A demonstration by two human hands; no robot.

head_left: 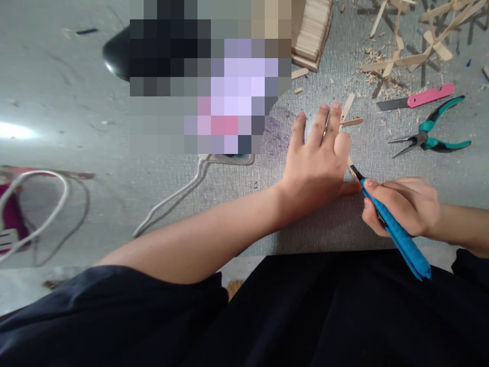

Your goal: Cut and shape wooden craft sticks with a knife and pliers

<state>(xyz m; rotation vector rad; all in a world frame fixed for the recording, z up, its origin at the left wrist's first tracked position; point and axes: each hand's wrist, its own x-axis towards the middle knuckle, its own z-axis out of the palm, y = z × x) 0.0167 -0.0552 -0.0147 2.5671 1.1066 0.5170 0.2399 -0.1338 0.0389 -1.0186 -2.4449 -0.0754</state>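
Note:
My right hand [407,204] is wrapped round the handle of a blue utility knife [401,234]. Its dark blade meets a wooden craft stick [347,108] that lies at a slant on the table. Across the stick rests my left hand [317,153], palm down with several fingers spread; the bent index finger presses near the blade and the thumb lies on the near side. The stick's middle is hidden under that hand. A second short stick piece [353,122] pokes out beside the fingertips.
Right of my hands lie a pink-handled blade [430,96] and green needle-nose pliers [424,137], opened. Behind them are joined craft sticks [397,61] among shavings [372,76]. A stack of sticks [313,28] stands at the back. White cables [168,201] lie left; a blurred patch covers the back middle.

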